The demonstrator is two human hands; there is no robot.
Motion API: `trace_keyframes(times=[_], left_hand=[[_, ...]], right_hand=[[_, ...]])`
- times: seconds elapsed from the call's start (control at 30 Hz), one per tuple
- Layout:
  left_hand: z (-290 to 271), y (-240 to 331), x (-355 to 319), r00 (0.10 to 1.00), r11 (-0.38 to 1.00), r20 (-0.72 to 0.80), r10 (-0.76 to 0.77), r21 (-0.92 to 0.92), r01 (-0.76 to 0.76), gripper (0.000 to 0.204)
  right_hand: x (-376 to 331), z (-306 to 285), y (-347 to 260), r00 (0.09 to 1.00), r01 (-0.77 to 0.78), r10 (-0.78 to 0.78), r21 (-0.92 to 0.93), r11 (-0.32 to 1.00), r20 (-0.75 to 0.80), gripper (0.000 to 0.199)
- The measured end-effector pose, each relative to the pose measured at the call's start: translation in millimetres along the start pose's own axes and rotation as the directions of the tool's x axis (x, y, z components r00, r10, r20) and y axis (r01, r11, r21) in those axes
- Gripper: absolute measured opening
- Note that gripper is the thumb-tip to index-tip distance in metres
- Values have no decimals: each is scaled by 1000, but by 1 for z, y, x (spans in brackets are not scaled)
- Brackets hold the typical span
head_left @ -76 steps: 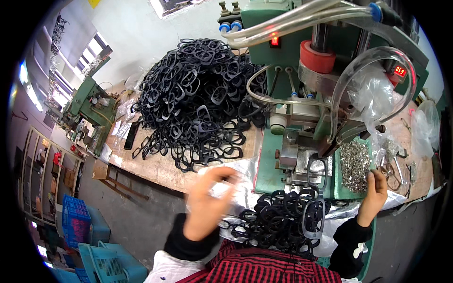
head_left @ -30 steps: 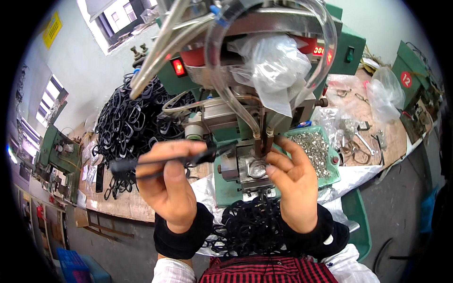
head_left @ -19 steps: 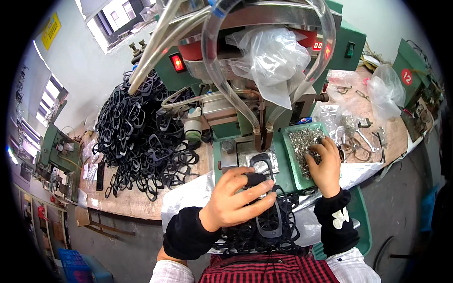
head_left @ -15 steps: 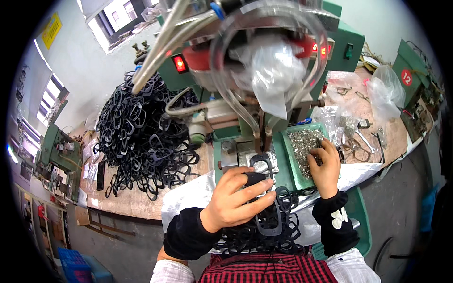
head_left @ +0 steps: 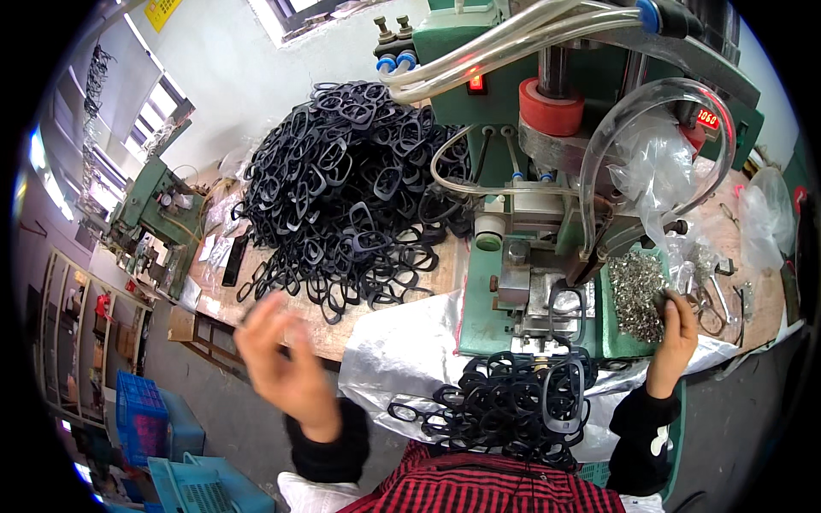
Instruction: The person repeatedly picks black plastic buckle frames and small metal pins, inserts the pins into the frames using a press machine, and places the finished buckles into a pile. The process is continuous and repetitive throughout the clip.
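Observation:
My left hand [head_left: 291, 368] is in the air to the left, blurred by motion, its fingers apart and no eyeglass frame seen in it. My right hand [head_left: 674, 346] is at the right side of a green tray [head_left: 605, 329] of small metal parts [head_left: 637, 299]; its fingertips are pressed together, and what they pinch cannot be made out. A black eyeglass frame [head_left: 583, 312] sits at the fixture under the green press [head_left: 496, 299], with neither hand on it. In front of the press lies a heap of black eyeglass frames [head_left: 496, 389].
A tall pile of black eyeglass frames [head_left: 333, 197] stands left of the press. Clear hoses [head_left: 513, 47] and a plastic bag [head_left: 654, 171] hang about the press head. A wrench [head_left: 721, 299] lies to the right. Silver sheeting [head_left: 398, 342] covers the table's front edge.
My left hand has left the eyeglass frame at the press and moved out to the left. My right hand has shifted to the tray's right side, fingertips now together. The view has turned left.

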State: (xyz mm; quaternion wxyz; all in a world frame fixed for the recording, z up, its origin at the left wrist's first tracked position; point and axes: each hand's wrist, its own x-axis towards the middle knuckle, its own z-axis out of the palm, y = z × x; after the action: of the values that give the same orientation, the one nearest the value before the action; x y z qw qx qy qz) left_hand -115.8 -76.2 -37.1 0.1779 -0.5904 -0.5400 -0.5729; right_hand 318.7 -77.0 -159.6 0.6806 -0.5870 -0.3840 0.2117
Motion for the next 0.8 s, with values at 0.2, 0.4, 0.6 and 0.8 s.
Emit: trace_keyframes(times=[0.2, 0.4, 0.6, 0.8], left_hand=[[19, -47, 17, 932, 945, 361, 27, 296, -141, 13], [106, -53, -29, 701, 897, 713, 14, 301, -324, 15], [143, -102, -39, 711, 940, 700, 57, 203, -275, 7], [175, -88, -11, 906, 947, 406, -116, -231, 225, 11]], right_hand=[[12, 36, 10, 999, -32, 35, 66, 997, -35, 18], [11, 51, -14, 997, 60, -52, -140, 988, 59, 16], [-26, -1, -24, 955, 259, -296, -453, 853, -12, 11], [-22, 48, -84, 901, 424, -379, -241, 873, 210, 13]])
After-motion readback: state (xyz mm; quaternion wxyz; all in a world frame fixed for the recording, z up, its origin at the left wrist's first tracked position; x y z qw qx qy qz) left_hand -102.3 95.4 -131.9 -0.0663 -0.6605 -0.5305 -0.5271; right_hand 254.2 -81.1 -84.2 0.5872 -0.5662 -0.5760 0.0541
